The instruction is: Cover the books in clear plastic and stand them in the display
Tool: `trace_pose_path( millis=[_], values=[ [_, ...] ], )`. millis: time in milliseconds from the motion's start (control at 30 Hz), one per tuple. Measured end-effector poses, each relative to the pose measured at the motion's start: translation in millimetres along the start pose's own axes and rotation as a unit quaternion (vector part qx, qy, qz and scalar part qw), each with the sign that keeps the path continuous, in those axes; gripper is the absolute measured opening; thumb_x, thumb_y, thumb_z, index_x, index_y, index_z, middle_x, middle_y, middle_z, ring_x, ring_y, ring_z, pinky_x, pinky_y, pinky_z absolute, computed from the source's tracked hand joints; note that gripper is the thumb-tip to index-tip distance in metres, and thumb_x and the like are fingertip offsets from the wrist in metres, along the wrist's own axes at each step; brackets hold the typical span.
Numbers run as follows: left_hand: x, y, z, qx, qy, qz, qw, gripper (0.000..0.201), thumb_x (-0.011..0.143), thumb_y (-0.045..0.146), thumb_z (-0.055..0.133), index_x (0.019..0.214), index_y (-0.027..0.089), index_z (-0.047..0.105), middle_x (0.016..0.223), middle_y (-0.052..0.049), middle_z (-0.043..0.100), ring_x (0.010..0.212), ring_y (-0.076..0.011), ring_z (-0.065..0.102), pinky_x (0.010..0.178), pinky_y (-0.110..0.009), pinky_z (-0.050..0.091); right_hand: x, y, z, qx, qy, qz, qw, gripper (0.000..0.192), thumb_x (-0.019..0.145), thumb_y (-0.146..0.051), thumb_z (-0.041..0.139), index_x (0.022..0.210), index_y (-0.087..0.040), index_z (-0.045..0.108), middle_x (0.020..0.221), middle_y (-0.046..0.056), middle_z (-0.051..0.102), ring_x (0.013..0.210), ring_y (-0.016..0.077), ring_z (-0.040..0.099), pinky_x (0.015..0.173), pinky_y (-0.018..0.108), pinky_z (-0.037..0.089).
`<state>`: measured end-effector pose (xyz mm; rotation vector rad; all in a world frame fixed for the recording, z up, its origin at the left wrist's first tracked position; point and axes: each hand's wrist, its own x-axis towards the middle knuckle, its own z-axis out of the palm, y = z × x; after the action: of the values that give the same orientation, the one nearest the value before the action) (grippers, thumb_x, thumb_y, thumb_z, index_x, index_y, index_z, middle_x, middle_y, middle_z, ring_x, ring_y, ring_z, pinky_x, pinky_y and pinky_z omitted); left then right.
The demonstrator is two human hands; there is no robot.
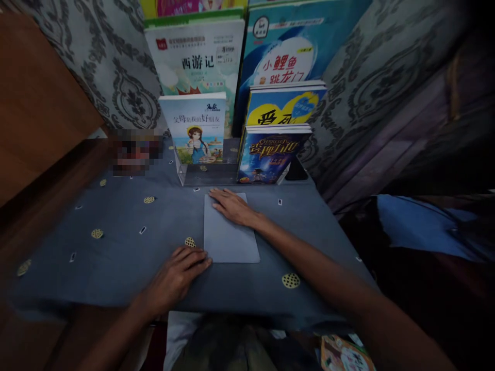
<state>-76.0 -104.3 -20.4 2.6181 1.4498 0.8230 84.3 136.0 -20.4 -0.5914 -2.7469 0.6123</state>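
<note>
A thin, plain grey-blue rectangle with rounded corners (pixel 231 239), maybe a notebook or a board, lies flat on the cloth-covered table. My right hand (pixel 232 206) rests palm down across its far left part, fingers stretched out toward the far left corner. At the near left corner, the fingertips of my left hand (pixel 181 270) touch the edge, with the fingers extended and the palm low over the cloth. Neither hand is wrapped around anything.
Behind the rectangle stands a clear acrylic rack (pixel 209 176) with several upright children's books, including a white one (pixel 195 118) and a dark blue one (pixel 270 154). The tablecloth (pixel 124 257) is grey-blue with yellow spots. A pixelated patch (pixel 135 153) hides something at the back left.
</note>
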Motion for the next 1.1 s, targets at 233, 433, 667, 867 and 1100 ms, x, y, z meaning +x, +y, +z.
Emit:
trace_pose_path(
  millis=[233, 433, 667, 867, 1100],
  values=[
    [8.0, 1.2, 0.5, -0.036, 0.030, -0.017, 0.999, 0.040, 0.097, 0.005, 0.044, 0.125, 0.021, 0.067, 0.110, -0.010, 0.071, 0.104, -0.0203, 0.063, 0.091, -0.038, 0.053, -21.9, 6.8, -2.8, -0.061, 0.036, 0.086, 0.994, 0.052, 0.103, -0.031, 0.041, 0.148, -0.006, 0.048, 0.158, 0.020, 0.044, 0.151, 0.0274, 0.035, 0.126, 0.050, 0.026],
    [30.3, -4.0, 6.9, -0.021, 0.021, -0.080, 0.996, 0.038, 0.095, 0.006, 0.043, 0.119, 0.020, 0.070, 0.101, -0.009, 0.066, 0.093, -0.0200, 0.060, 0.083, -0.035, 0.055, -45.4, -0.1, 4.1, -0.082, 0.076, 0.148, 0.983, 0.057, 0.103, -0.041, 0.040, 0.150, -0.008, 0.046, 0.162, 0.022, 0.036, 0.154, 0.0307, 0.026, 0.125, 0.053, 0.026],
    [51.9, -34.8, 35.2, 0.070, 0.051, -0.160, 0.983, 0.037, 0.098, 0.018, 0.046, 0.132, 0.020, 0.060, 0.139, -0.016, 0.057, 0.138, -0.0324, 0.046, 0.106, -0.058, 0.046, -76.0, -25.6, 10.1, -0.094, 0.067, 0.172, 0.978, 0.057, 0.102, -0.041, 0.046, 0.150, -0.010, 0.046, 0.163, 0.025, 0.031, 0.156, 0.0369, 0.019, 0.123, 0.061, 0.023],
    [74.9, -48.6, 39.8, -0.099, 0.097, -0.240, 0.961, 0.041, 0.092, 0.024, 0.052, 0.132, 0.019, 0.061, 0.134, -0.016, 0.064, 0.130, -0.0318, 0.055, 0.109, -0.056, 0.044, -84.3, -32.0, 15.7, -0.088, 0.079, 0.174, 0.978, 0.057, 0.102, -0.041, 0.049, 0.151, -0.013, 0.046, 0.163, 0.022, 0.034, 0.155, 0.0378, 0.020, 0.122, 0.061, 0.026],
    [102.1, -64.0, 24.4, -0.478, 0.220, -0.422, 0.738, 0.059, 0.064, 0.038, 0.084, 0.115, 0.017, 0.065, 0.095, -0.008, 0.074, 0.085, -0.0218, 0.071, 0.073, -0.030, 0.055, -82.2, -31.3, 15.0, -0.088, 0.086, 0.186, 0.975, 0.058, 0.101, -0.041, 0.051, 0.151, -0.013, 0.047, 0.163, 0.021, 0.034, 0.155, 0.0389, 0.020, 0.123, 0.060, 0.028]
  ],
)
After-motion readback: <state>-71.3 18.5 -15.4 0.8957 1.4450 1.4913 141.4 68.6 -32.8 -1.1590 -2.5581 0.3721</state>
